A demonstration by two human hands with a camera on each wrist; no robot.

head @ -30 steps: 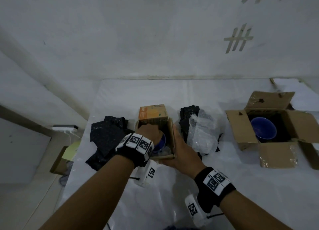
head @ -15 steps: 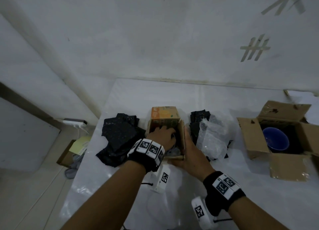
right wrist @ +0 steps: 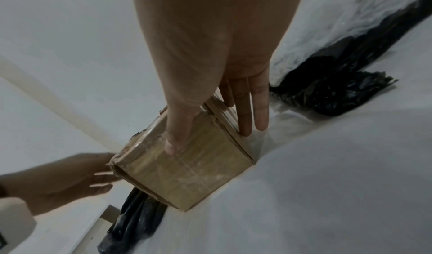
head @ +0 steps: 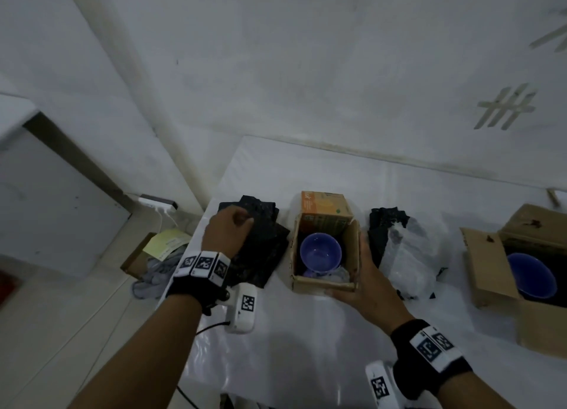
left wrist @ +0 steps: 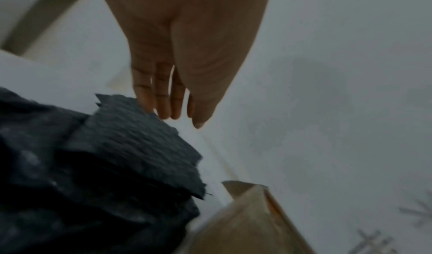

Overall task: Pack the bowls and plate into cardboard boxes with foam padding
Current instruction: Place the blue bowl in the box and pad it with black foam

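Note:
A small open cardboard box (head: 325, 281) (right wrist: 187, 169) stands mid-table with a blue bowl (head: 320, 250) inside it. My right hand (head: 357, 273) (right wrist: 211, 138) steadies this box: straight fingers (right wrist: 257, 110) lie along its right wall and the thumb lies across the near wall. To the box's left is a stack of black foam sheets (head: 260, 255) (left wrist: 105, 165). My left hand (head: 242, 224) (left wrist: 173, 114) hovers over the stack's far end, fingers straight and together, holding nothing. At the right, a bigger open box (head: 491, 273) holds a second blue bowl (head: 530, 275).
A clear plastic bag (head: 408, 255) lies over more black foam (head: 386, 224) between the two boxes. The table's left edge runs close to the foam stack. On the floor beyond are a carton with yellow paper (head: 167, 243) and a power strip (head: 156, 203). The wall backs the table.
My left hand has come out of the small box and moved left over the black foam stack, uncovering the bowl. The right hand stays on the box.

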